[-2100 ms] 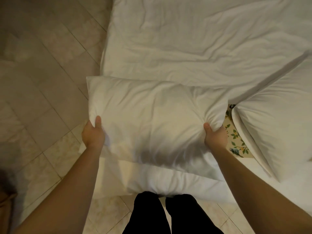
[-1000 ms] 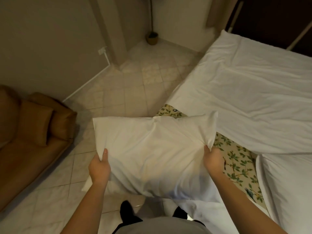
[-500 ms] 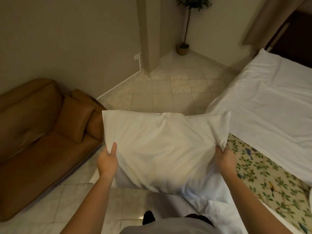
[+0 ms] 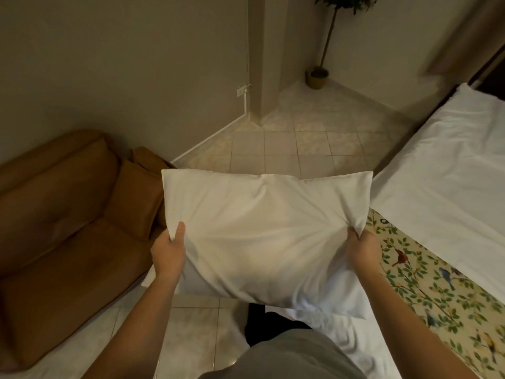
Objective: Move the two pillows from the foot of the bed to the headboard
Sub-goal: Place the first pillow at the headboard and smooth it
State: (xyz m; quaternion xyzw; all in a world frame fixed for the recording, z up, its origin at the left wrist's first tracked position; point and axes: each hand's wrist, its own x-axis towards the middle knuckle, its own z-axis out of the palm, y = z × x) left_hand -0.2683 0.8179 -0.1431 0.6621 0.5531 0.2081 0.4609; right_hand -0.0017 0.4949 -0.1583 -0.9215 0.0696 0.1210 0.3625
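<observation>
I hold a white pillow (image 4: 267, 236) in the air in front of me, above the tiled floor beside the bed. My left hand (image 4: 168, 253) grips its left edge and my right hand (image 4: 363, 250) grips its right edge, thumbs on top. The bed (image 4: 448, 187) lies to my right, with a white duvet over a floral sheet (image 4: 426, 283). The second pillow is out of view. A dark headboard area shows at the far upper right, mostly cut off.
A brown sofa (image 4: 62, 220) with a cushion stands at the left against the wall. A wall pillar (image 4: 262, 77) and a potted plant (image 4: 318, 75) stand ahead at the far end of the tiled aisle (image 4: 287, 149). White bedding hangs near my legs.
I lifted the pillow off the foot of the bed and turned left. My view rose to show the sofa, the aisle and the plant; the second pillow left the view.
</observation>
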